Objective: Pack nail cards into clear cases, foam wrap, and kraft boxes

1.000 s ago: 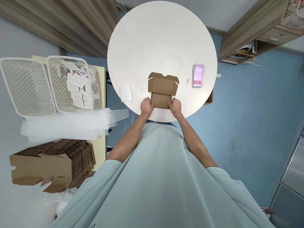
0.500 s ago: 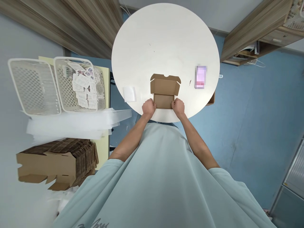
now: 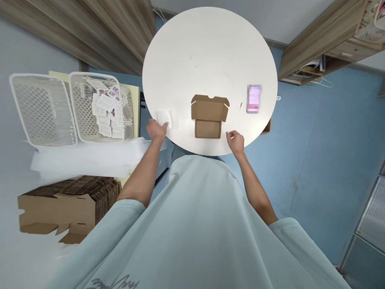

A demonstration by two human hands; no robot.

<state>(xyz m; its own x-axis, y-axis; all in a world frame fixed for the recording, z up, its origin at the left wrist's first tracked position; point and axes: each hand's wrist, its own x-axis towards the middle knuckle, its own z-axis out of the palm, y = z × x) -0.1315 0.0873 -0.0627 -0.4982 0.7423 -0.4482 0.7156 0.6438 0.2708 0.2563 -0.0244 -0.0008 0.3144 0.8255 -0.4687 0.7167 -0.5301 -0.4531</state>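
Observation:
An unlidded brown cardboard box (image 3: pixel 208 129) rests on the round white table (image 3: pixel 207 48), its flap lid (image 3: pixel 209 110) folded back away from me. My left hand (image 3: pixel 157 130) is at the table's left edge, closed on the near-left corner of a flat white packet (image 3: pixel 164 118), with the thumb on top. The fingers beneath that hand are partly hidden. Just right of the box, my right hand (image 3: pixel 236 141) hovers near the table's front edge. Its fingers are loosely bent and a little apart, with nothing visible in them.
A pixelated pink-purple item (image 3: pixel 254 98) lies on the table's right side. On the left stand a white basket of printed packets (image 3: pixel 106 106), another white basket (image 3: pixel 43 110), a stack of white sheets (image 3: pixel 87 156) and stacked folded cardboard boxes (image 3: pixel 60 208).
Both hands have let go of the box. My left hand has moved left onto the white packet; my right hand has shifted slightly right and nearer me. The box stays in place.

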